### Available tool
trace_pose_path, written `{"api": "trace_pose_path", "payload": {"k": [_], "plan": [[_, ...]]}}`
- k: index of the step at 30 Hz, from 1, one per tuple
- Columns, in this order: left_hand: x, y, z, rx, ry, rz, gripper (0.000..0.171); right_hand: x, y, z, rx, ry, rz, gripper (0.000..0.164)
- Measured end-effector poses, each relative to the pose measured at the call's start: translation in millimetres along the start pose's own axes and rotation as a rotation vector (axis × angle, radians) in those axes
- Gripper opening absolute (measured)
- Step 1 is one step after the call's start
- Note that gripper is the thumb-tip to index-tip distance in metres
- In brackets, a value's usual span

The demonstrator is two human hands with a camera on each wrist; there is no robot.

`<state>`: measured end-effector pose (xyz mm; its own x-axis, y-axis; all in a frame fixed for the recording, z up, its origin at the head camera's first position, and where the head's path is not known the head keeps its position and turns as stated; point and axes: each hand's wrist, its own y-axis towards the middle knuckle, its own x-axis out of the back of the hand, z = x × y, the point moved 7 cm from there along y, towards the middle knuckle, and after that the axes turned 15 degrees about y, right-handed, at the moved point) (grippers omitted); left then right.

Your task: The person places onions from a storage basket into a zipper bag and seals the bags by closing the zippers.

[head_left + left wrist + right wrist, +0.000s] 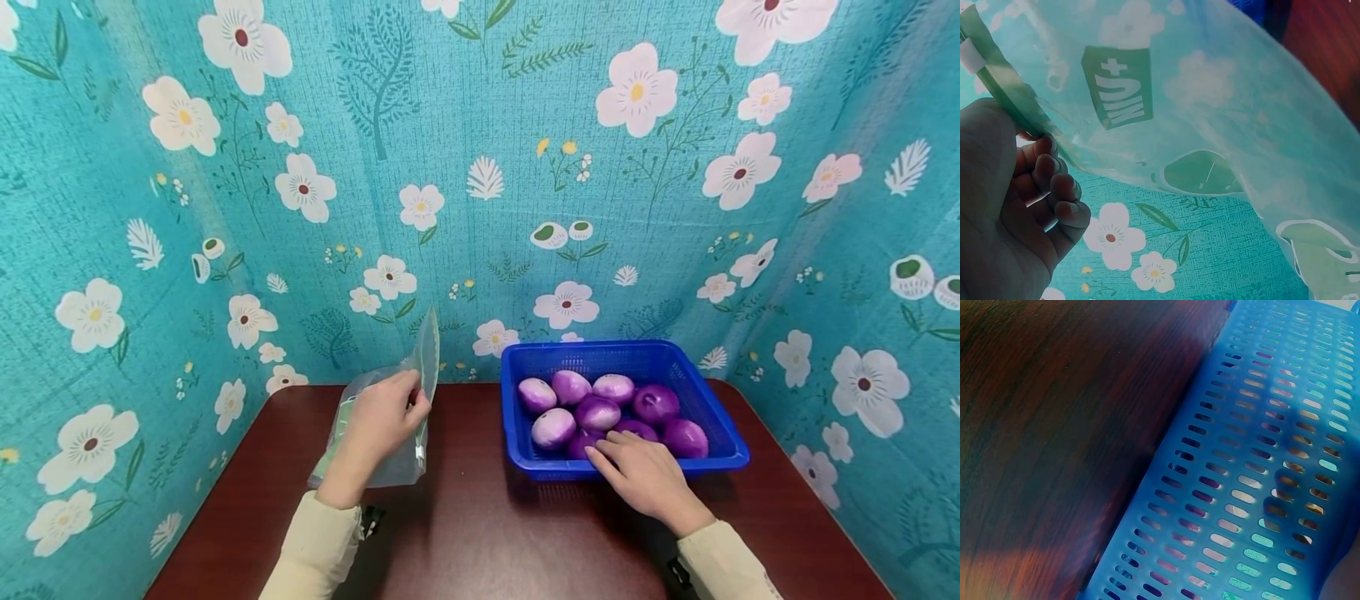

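On the plastic bag near the table's far left corner, a green label shows a plus sign and sideways white capitals that look like U and N; the lettering's far end is unclear.

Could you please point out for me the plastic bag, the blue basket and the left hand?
Plastic bag [1175, 112]: left wrist view, its translucent side.
Blue basket [551, 469]: head view, its front rim.
Left hand [384, 415]: head view, its back.
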<state>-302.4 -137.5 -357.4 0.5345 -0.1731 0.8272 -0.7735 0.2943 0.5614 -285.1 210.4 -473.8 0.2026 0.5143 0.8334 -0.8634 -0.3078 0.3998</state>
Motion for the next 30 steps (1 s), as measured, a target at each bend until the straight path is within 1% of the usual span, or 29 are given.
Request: {"api": "trace_pose_path", "payload": {"k": [10,13,16,18,20,23,26,29,30], "plan": [[-5.0,-5.1,1.3,0.010,-0.003,0.006,0.022,0.0,-0.5,0.9,0.023,-0.009,-0.017,0.029],[-6.6,-6.2,1.6,0.014,-0.006,0.008,0.022,1.4,-0.3,4.0,0.023,0.006,-0.029,0.020],[-8.0,-7.2,1.6,0.018,-0.013,0.017,0.022,4.7,1.0,11.1,0.039,0.042,-0.087,0.008],[-9.5,-7.9,1.5,0.020,-0.020,0.025,0.021,6.6,3.1,19.4,0.062,0.084,-0.138,0.006],[-10.3,-8.7,0.9,0.020,-0.026,0.033,0.021,7.6,7.0,30.9,0.098,0.129,-0.191,0.009],[-11.0,-10.3,-0.3,0.017,-0.031,0.035,0.020,5.9,18.8,51.9,0.128,0.231,-0.226,0.011],[-11.1,-11.5,-2.3,0.002,-0.026,0.020,0.021,0.7,36.4,74.2,0.120,0.351,-0.225,0.008],[-11.8,-12.5,-5.2,-0.024,-0.012,-0.005,0.022,-8.6,56.9,96.7,0.085,0.481,-0.184,0.002],[-11.9,-12.9,-6.3,-0.031,-0.009,-0.013,0.022,-12.9,63.6,103.6,0.071,0.515,-0.165,0.004]]}}
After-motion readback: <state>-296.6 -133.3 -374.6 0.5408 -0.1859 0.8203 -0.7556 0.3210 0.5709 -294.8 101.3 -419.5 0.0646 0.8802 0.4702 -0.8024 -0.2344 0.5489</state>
